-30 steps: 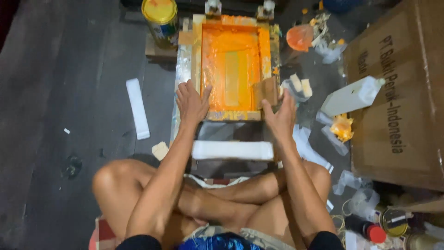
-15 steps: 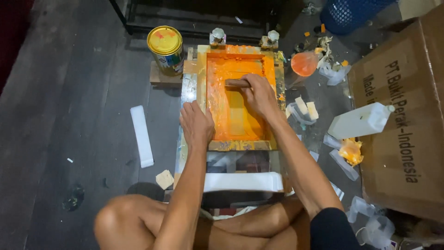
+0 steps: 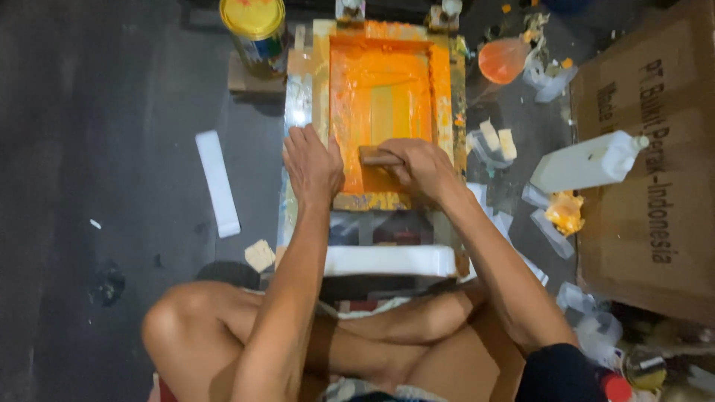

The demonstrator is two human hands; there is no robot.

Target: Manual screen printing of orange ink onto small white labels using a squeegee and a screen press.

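Note:
An orange-inked screen printing frame lies flat on a small stand in front of me. My right hand grips a wooden squeegee at the near end of the inked mesh. My left hand presses flat on the frame's near left edge. A white strip lies on the stand just below the frame, above my crossed legs.
A yellow-lidded paint can stands at the back left. A loose white strip lies on the dark floor to the left. To the right are an orange bag, a white plastic bottle, scraps, and a cardboard box.
My right hand left the frame's near right corner, took the squeegee at the far end and dragged it toward me across the mesh. The left hand stayed on the frame.

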